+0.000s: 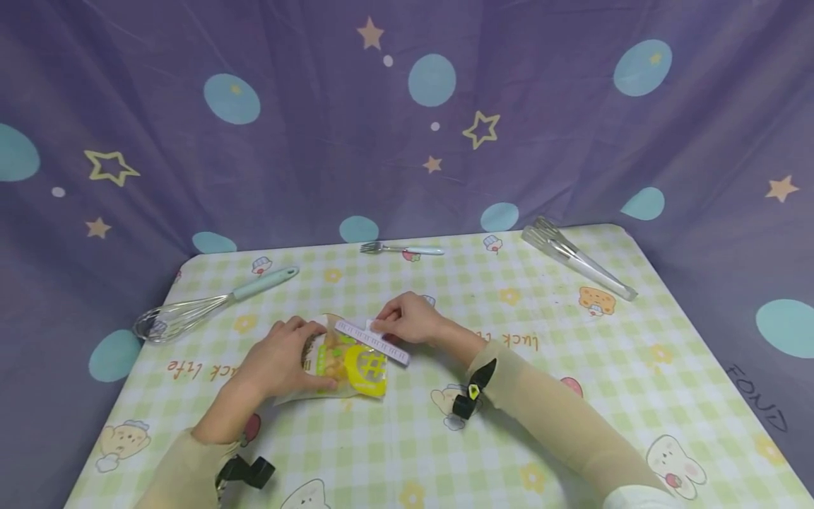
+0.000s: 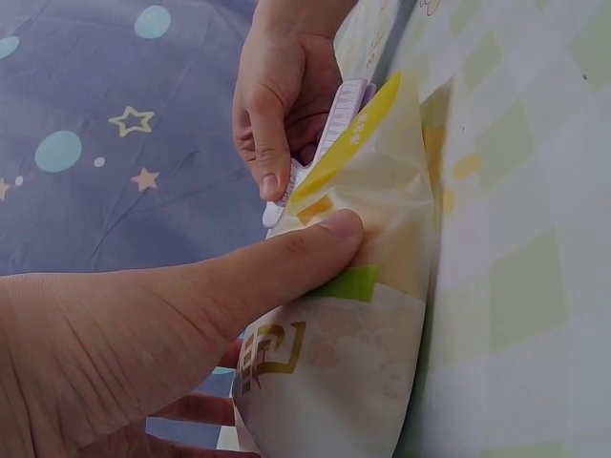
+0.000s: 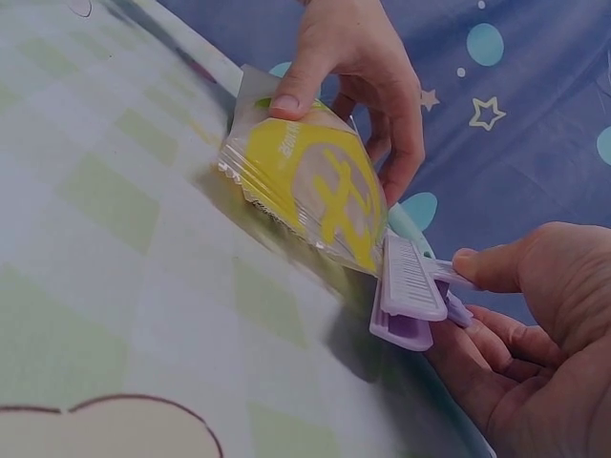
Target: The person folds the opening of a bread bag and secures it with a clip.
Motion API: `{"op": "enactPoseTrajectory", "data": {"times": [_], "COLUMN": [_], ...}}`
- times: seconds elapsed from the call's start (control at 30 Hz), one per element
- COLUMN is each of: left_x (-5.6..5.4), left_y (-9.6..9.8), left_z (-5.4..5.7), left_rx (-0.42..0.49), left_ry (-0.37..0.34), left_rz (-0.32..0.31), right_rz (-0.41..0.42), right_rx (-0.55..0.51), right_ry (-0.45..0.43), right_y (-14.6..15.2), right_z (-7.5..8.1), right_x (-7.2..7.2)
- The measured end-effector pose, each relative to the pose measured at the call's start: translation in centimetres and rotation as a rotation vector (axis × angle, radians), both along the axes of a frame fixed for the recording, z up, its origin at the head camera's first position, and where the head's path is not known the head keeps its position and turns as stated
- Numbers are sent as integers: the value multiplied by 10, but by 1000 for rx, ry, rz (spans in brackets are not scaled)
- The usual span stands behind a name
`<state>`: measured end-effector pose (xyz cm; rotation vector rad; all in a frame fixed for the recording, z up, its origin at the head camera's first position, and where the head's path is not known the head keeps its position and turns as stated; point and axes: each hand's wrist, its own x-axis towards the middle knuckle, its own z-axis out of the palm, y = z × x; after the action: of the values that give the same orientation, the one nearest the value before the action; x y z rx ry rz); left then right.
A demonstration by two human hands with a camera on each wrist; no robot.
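My left hand (image 1: 273, 357) grips a clear and yellow snack bag (image 1: 369, 371), thumb on the near face and fingers behind. In the left wrist view the bag (image 2: 353, 382) stands tilted above the cloth, its printed side showing. My right hand (image 1: 410, 319) pinches the handles of a light purple bag clip (image 1: 375, 342) between thumb and fingers. The clip (image 3: 412, 277) lies at a corner of the bag's zigzag-cut end in the right wrist view, its two long jaws slightly apart at the near end. Whether the jaws grasp the film there, I cannot tell.
A whisk (image 1: 216, 305) with a pale green handle lies at the left of the table. At the back edge rests a fork (image 1: 402, 249), and metal tongs (image 1: 579, 258) lie at the back right. A checked cloth (image 1: 381, 459) covers the table; a purple curtain (image 1: 331, 141) hangs behind.
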<state>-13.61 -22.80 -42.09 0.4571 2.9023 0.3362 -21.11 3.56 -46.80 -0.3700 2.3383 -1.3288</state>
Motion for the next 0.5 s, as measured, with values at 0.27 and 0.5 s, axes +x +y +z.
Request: {"op": "enactPoseTrajectory", "data": {"times": [0.27,0.5], "left_x": [-1,0], "left_y": [0,1], "left_z": [-2,0], "left_rx": [-5,-5], "left_ry": [-3,-8], "left_rz": [3,7], "right_rz": [4,8], "right_rx": [-4,-16], "right_ry": [5,3], "right_y": [-2,-2], "right_z": [0,1], "right_x": [0,-1]}}
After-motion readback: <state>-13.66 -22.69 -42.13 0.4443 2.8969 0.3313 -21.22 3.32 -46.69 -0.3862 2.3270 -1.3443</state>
